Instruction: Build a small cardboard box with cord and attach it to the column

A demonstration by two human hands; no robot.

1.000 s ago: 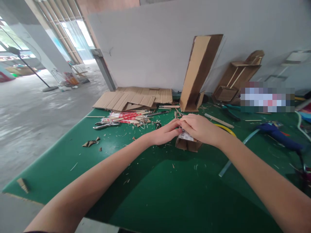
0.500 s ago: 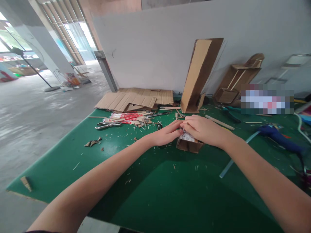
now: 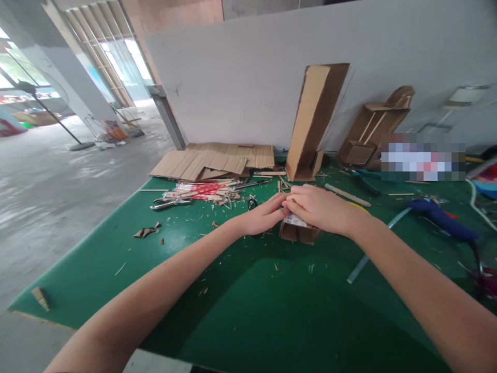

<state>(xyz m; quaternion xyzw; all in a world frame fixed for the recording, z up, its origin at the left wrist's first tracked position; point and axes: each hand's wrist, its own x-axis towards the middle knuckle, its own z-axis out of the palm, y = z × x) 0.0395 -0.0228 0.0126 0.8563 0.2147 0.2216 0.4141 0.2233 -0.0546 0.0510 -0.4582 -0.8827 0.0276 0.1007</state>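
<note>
A small cardboard box (image 3: 297, 234) with a white printed label sits on the green tabletop, its open end facing me. My right hand (image 3: 324, 207) lies over its top and right side, thumb pointing left and fingers curled round it. From the left, my left hand (image 3: 266, 215) presses against the box, its fingers reaching the top edge beside the right thumb. Both hands meet at the upper left corner, where their fingertips partly cover each other. A thin brown piece (image 3: 293, 200) shows between them, too small to name.
Behind the hands stand a tall cardboard channel (image 3: 306, 122) and a cardboard model (image 3: 373, 129) by the grey wall. Flat cardboard (image 3: 221, 158), wooden sticks in wrappers (image 3: 202, 189) and metal pliers (image 3: 171, 203) lie left. A blue glue gun (image 3: 442, 217) with a clear glue stick (image 3: 378, 247) lies right.
The view has shifted slightly, so everything appears a little further left. Both hands stay on the box, with the right thumb a little nearer the left fingertips.
</note>
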